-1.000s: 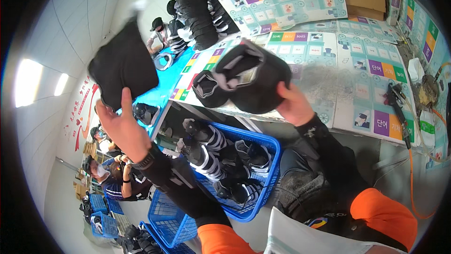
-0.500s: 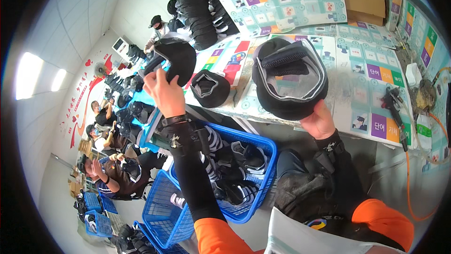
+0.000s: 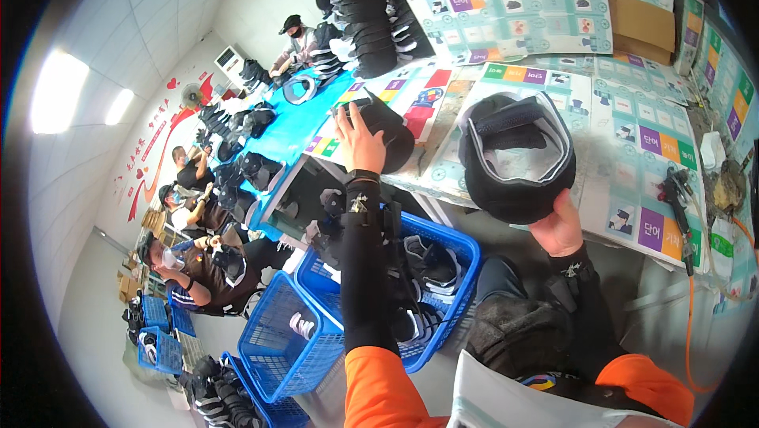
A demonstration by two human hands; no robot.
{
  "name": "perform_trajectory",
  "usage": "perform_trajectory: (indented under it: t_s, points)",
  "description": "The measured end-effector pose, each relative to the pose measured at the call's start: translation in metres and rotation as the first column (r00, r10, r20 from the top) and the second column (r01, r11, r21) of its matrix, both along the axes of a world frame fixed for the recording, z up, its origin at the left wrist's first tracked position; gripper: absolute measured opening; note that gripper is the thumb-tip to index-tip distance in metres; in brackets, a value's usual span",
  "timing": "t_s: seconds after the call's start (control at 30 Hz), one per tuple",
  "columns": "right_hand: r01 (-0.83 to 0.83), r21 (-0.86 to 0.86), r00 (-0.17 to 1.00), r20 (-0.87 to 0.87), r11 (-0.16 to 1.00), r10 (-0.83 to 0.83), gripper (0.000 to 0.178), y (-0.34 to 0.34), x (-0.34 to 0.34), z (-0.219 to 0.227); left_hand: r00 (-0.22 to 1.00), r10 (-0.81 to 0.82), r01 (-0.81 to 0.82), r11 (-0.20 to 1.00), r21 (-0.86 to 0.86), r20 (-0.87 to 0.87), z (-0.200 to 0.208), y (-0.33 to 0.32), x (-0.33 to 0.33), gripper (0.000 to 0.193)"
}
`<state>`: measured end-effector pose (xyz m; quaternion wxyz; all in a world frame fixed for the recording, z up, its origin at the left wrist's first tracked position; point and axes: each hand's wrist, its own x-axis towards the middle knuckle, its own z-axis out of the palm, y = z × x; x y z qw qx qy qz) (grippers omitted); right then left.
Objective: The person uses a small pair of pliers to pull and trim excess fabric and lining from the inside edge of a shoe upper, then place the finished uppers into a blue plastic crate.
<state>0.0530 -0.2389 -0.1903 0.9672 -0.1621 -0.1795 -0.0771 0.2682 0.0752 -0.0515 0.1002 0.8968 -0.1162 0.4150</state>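
Observation:
A black cap (image 3: pixel 510 195), turned with its opening up and its pale lining showing, is in my right hand (image 3: pixel 557 229). My thumb lies over the near edge; the other fingers are hidden beneath the cap. Inside its opening runs a dark ribbed band. At the table's near edge, left of it, my left hand (image 3: pixel 360 143) is closed on another black cap (image 3: pixel 395 137), thumb and fingers on its near side. This cap sits at the table top, and whatever lies under it is hidden.
Blue baskets (image 3: pixel 466 285) with caps stand below the table (image 3: pixel 451 159). Tall cap stacks (image 3: pixel 368 24) rise at the back. A black air gun (image 3: pixel 676 198) with an orange hose lies at the right. Co-workers (image 3: pixel 190 258) sit at the left.
My left hand has brought its cap down and right, over the spot where a smaller-looking cap stood on the table. My right hand keeps its cap. The view has shifted.

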Motion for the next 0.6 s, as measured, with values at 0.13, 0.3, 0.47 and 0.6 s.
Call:
perform_trajectory:
  t_s: [0.13, 0.3, 0.47, 0.6]
  points:
    - [0.017, -0.040, 0.999, -0.047, 0.999, -0.019, 0.054, -0.001, -0.006, -0.011, 0.856, -0.511, 0.489, 0.749, -0.448, 0.081, 0.017, -0.034, -0.082, 0.045]
    - [0.066, -0.261, 0.997, -0.017, 0.963, -0.072, 0.053, 0.011, -0.016, 0.011, 0.693, -0.705, 0.652, 0.701, -0.289, -0.150, 0.046, -0.073, -0.235, 0.066]
    - [0.161, -0.394, 0.985, 0.005, 0.905, -0.174, 0.060, 0.025, -0.024, 0.019, 0.802, -0.597, 0.550, 0.750, -0.367, -0.018, 0.023, -0.067, -0.256, 0.060]
    - [0.252, -0.496, 0.967, 0.162, 0.831, -0.196, 0.062, 0.022, -0.037, 0.036, 0.761, -0.646, 0.579, 0.632, -0.516, 0.063, 0.018, -0.058, -0.256, 0.044]
